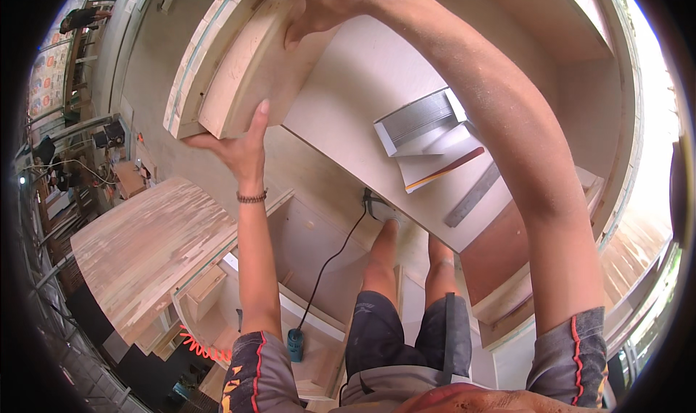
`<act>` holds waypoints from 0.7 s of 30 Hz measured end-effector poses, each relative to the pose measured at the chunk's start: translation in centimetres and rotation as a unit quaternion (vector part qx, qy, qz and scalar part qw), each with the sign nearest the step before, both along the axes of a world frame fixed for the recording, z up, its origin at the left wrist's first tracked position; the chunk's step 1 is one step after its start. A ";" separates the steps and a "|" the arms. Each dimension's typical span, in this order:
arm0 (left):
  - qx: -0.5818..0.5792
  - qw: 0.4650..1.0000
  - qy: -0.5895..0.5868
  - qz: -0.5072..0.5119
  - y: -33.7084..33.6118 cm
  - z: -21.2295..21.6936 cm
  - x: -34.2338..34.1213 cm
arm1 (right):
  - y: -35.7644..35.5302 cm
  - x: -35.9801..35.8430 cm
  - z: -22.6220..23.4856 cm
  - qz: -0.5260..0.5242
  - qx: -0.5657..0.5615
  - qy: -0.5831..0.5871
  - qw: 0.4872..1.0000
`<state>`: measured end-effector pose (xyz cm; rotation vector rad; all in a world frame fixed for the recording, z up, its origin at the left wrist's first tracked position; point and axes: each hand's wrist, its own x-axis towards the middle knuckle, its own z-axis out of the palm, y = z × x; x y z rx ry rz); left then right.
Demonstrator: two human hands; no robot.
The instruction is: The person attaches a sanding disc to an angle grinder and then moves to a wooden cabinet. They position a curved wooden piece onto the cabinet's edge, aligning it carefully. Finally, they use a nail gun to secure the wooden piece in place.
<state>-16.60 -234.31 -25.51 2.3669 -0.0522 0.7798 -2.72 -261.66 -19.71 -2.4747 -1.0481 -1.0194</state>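
Observation:
Both hands grip a pale wooden drawer-like piece (250,72), lifted and tilted at the upper left. Its front is a thick layered board, with a second board behind it. My left hand (243,148) holds the lower end, thumb up along the side and fingers beneath. Across the top reaches my right hand (326,3), closed on the upper end with its thumb on the inner side; some of its fingers are cut off by the picture's edge.
On the pale cabinet panel (341,80) lie an open box of staple strips (424,127), a red-and-yellow pencil (446,169) and a grey flat strip (473,197). A teal power tool (295,345) trails a black cord (322,268). A red coiled hose (203,349) hangs lower left.

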 end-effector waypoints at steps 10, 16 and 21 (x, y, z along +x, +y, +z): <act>0.376 0.922 0.080 -0.038 -5.7 11.9 5.2 | -0.5 -0.2 0.5 0.005 0.014 -0.016 1.000; 0.358 0.928 0.098 -0.033 -5.7 10.9 6.7 | -0.6 -0.1 0.5 0.005 0.013 -0.012 1.000; 0.350 0.933 0.081 -0.037 -5.4 10.5 6.7 | -0.3 -0.1 0.2 -0.004 0.016 -0.006 1.000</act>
